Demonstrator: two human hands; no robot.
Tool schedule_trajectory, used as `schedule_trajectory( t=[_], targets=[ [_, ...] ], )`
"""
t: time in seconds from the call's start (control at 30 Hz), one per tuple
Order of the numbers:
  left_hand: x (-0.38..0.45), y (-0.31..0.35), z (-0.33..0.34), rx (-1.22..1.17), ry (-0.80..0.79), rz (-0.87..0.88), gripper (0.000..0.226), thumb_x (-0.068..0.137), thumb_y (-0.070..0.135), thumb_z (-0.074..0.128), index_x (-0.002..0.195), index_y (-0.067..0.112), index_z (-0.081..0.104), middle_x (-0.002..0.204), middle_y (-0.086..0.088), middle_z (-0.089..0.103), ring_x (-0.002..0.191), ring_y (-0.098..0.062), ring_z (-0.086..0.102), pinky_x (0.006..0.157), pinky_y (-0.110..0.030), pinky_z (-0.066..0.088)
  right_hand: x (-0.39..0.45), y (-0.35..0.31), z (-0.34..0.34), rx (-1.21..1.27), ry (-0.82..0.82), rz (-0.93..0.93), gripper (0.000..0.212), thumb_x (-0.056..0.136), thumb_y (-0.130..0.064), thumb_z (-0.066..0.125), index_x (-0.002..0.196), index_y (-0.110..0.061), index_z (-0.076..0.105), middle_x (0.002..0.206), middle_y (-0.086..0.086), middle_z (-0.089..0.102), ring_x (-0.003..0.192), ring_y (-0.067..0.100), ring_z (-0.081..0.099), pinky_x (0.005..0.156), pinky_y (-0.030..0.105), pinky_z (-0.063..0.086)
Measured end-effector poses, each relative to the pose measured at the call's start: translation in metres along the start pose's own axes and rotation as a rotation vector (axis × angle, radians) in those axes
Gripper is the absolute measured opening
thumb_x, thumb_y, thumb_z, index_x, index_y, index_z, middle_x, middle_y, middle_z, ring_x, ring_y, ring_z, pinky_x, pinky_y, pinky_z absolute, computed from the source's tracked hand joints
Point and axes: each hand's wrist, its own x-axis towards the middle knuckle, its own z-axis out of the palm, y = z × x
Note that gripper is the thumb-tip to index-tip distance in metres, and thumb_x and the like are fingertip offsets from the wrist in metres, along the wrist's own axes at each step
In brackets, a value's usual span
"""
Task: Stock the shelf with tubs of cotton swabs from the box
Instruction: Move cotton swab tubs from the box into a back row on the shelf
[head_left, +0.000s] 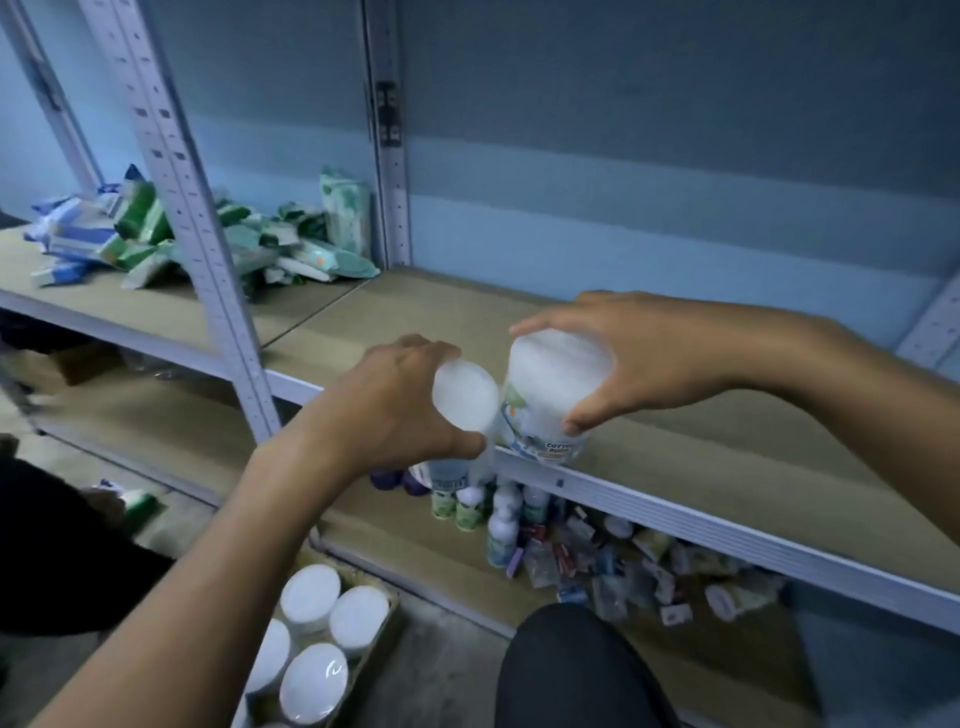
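Note:
My right hand (654, 353) grips a clear tub of cotton swabs (550, 400) from above by its white lid; the tub's base is at the front edge of the wooden shelf (701, 447). My left hand (384, 410) holds a second tub (462, 410) by its lid, just left of the first and in front of the shelf's metal rim, tilted slightly. The two tubs nearly touch. Below left, an open cardboard box (363, 639) holds several more white-lidded tubs (311, 680).
A grey metal upright (202, 249) stands left of my hands. Green and blue packets (156, 234) are piled on the left shelf section. The lower shelf holds small bottles (498, 519) and loose sachets (639, 561). My dark-clad knee (576, 670) is at the bottom.

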Motion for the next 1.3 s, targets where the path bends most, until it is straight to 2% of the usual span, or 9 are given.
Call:
schedule_trajectory(
  t=[0.1, 0.27, 0.43, 0.6, 0.8, 0.97, 1.03, 1.2, 1.3],
  targets=[
    [0.025, 0.034, 0.004, -0.010, -0.029, 0.064, 0.090, 0.065, 0.057, 0.078, 0.144, 0.027, 0.044, 0.139, 0.004, 0.049, 0.126, -0.019, 0.048, 0.097, -0.028, 0.039, -0.026, 0.022, -0.012, -0.001, 0.000, 0.105, 0.088, 0.065, -0.062, 0.080, 0.139, -0.061, 0.032, 0.129, -0.010, 0.049, 0.118, 0.017, 0.049, 0.101, 0.040, 0.044],
    [0.062, 0.084, 0.015, -0.018, -0.079, 0.169, 0.087, 0.069, 0.053, 0.078, 0.144, 0.026, 0.044, 0.143, 0.002, 0.048, 0.130, -0.019, 0.046, 0.101, -0.028, 0.038, -0.065, 0.058, -0.024, 0.024, -0.005, 0.275, 0.082, 0.066, -0.060, 0.081, 0.137, -0.056, 0.040, 0.130, -0.017, 0.053, 0.114, 0.015, 0.052, 0.100, 0.039, 0.046],
    [0.094, 0.127, 0.033, -0.003, -0.171, 0.261, 0.087, 0.070, 0.055, 0.077, 0.145, 0.026, 0.042, 0.148, 0.004, 0.046, 0.133, -0.017, 0.044, 0.101, -0.028, 0.037, -0.097, 0.098, -0.020, 0.074, -0.065, 0.485, 0.090, 0.059, -0.067, 0.079, 0.139, -0.055, 0.038, 0.133, -0.013, 0.053, 0.103, 0.021, 0.067, 0.094, 0.038, 0.053],
    [0.116, 0.161, 0.053, -0.012, -0.261, 0.331, 0.090, 0.065, 0.059, 0.078, 0.142, 0.028, 0.045, 0.145, 0.006, 0.048, 0.129, -0.017, 0.048, 0.103, -0.033, 0.043, -0.125, 0.137, 0.002, 0.099, -0.145, 0.639, 0.098, 0.062, -0.061, 0.083, 0.147, -0.049, 0.035, 0.137, -0.005, 0.046, 0.112, 0.024, 0.059, 0.092, 0.037, 0.055],
    [0.127, 0.188, 0.076, -0.002, -0.322, 0.381, 0.092, 0.067, 0.057, 0.078, 0.145, 0.026, 0.042, 0.147, 0.004, 0.045, 0.130, -0.019, 0.047, 0.100, -0.030, 0.042, -0.148, 0.162, 0.022, 0.157, -0.165, 0.747, 0.096, 0.058, -0.059, 0.085, 0.143, -0.048, 0.040, 0.143, -0.006, 0.043, 0.118, 0.024, 0.052, 0.086, 0.037, 0.059],
    [0.127, 0.202, 0.090, 0.023, -0.350, 0.414, 0.090, 0.067, 0.054, 0.079, 0.144, 0.024, 0.043, 0.145, 0.001, 0.046, 0.128, -0.020, 0.048, 0.103, -0.037, 0.045, -0.156, 0.166, 0.032, 0.135, -0.176, 0.786, 0.092, 0.067, -0.055, 0.085, 0.145, -0.045, 0.038, 0.128, -0.003, 0.043, 0.113, 0.024, 0.053, 0.091, 0.038, 0.056],
    [0.127, 0.205, 0.095, 0.012, -0.354, 0.421, 0.087, 0.069, 0.051, 0.078, 0.144, 0.024, 0.043, 0.143, 0.001, 0.046, 0.128, -0.019, 0.047, 0.102, -0.036, 0.045, -0.158, 0.168, 0.037, 0.131, -0.174, 0.792, 0.092, 0.066, -0.056, 0.085, 0.145, -0.045, 0.039, 0.129, -0.002, 0.045, 0.113, 0.024, 0.055, 0.091, 0.039, 0.056],
    [0.133, 0.208, 0.100, -0.011, -0.326, 0.440, 0.091, 0.068, 0.049, 0.081, 0.146, 0.026, 0.039, 0.146, 0.001, 0.042, 0.130, -0.019, 0.045, 0.105, -0.035, 0.042, -0.161, 0.175, 0.050, 0.148, -0.136, 0.845, 0.095, 0.058, -0.070, 0.079, 0.141, -0.047, 0.040, 0.126, 0.000, 0.045, 0.107, 0.026, 0.059, 0.088, 0.040, 0.057],
    [0.135, 0.206, 0.100, 0.002, -0.303, 0.406, 0.103, 0.060, 0.059, 0.083, 0.148, 0.029, 0.037, 0.148, 0.002, 0.038, 0.134, -0.023, 0.040, 0.108, -0.038, 0.040, -0.162, 0.177, 0.053, 0.104, -0.091, 0.879, 0.111, 0.053, -0.082, 0.073, 0.148, -0.043, 0.031, 0.137, 0.002, 0.044, 0.121, 0.027, 0.055, 0.097, 0.040, 0.051]
  ],
)
